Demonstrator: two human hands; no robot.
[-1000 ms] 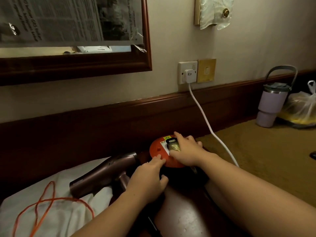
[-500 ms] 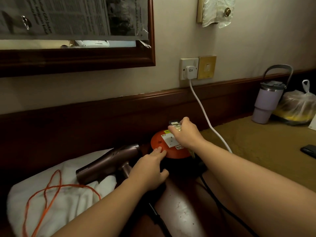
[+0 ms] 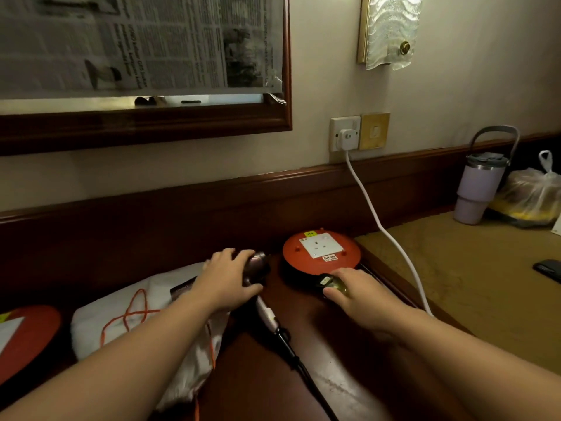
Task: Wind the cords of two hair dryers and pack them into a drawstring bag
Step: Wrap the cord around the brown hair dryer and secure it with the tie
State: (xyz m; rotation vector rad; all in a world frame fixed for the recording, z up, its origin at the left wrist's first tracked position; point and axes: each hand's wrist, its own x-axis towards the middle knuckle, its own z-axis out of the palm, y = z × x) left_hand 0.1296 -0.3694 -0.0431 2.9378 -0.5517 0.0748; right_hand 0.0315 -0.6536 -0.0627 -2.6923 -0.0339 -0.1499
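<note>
moved: plug [image 3: 329, 282] now out of orange reel socket [image 3: 321, 249], left hand [image 3: 226, 279] shifted onto dryer | progress: early; cord [image 3: 291, 350] unwound, white drawstring bag [image 3: 121, 317] lies at left under dryer, nothing packed | left hand: curled around brown hair dryer [image 3: 256, 265] body | right hand [image 3: 361, 296]: fingers pinching black plug beside reel

Orange-red reel [image 3: 321, 253] with a white socket panel, white bag [image 3: 127, 311] with orange drawstring [image 3: 133, 314], lilac tumbler [image 3: 476, 189]

Hotel-type rm: wood-framed mirror [image 3: 145, 123], glass wall lamp [image 3: 391, 31], dark wood desk [image 3: 303, 344] w/ wall socket [image 3: 344, 133].
</note>
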